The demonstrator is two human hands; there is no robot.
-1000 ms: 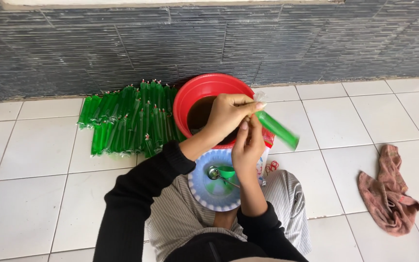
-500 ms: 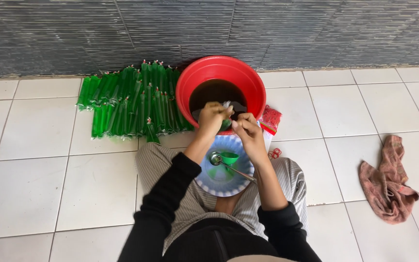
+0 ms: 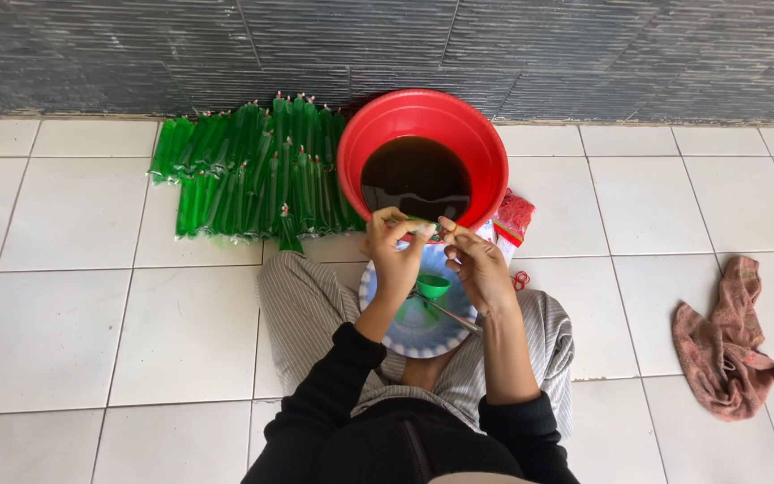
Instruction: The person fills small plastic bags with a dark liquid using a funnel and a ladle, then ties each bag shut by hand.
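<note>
A person sits on the white tiled floor [image 3: 91, 314] with a red basin [image 3: 422, 157] of dark liquid just ahead of the knees; the basin serves as the landmark here. At the near rim of the basin, the left hand [image 3: 394, 255] and the right hand [image 3: 481, 269] meet over a thin green plastic tube [image 3: 421, 225], held level between them. The fingers of both hands are pinched on the ends of that tube, the left at its left end and the right at its right end, where something small and reddish shows, too small to tell more.

Just nearer the person than the basin, under the hands and resting on the lap, lies a blue and white plate [image 3: 405, 336]. On it sits a small green funnel [image 3: 432, 286] with a metal spoon [image 3: 445, 313] angled across the plate beside it.

To the left of the basin, touching its side, lies a flat stack of filled green tubes [image 3: 244, 175] laid side by side on the floor, their tied ends pointing toward the grey tiled wall [image 3: 584, 54] behind the basin. Just right of the basin, beside its near rim, sits a small bag of red rubber bands [image 3: 513, 218], with a loose red band [image 3: 520, 280] on the floor close to it. Well to the right of the basin a crumpled pink cloth [image 3: 727, 345] lies on the floor.
</note>
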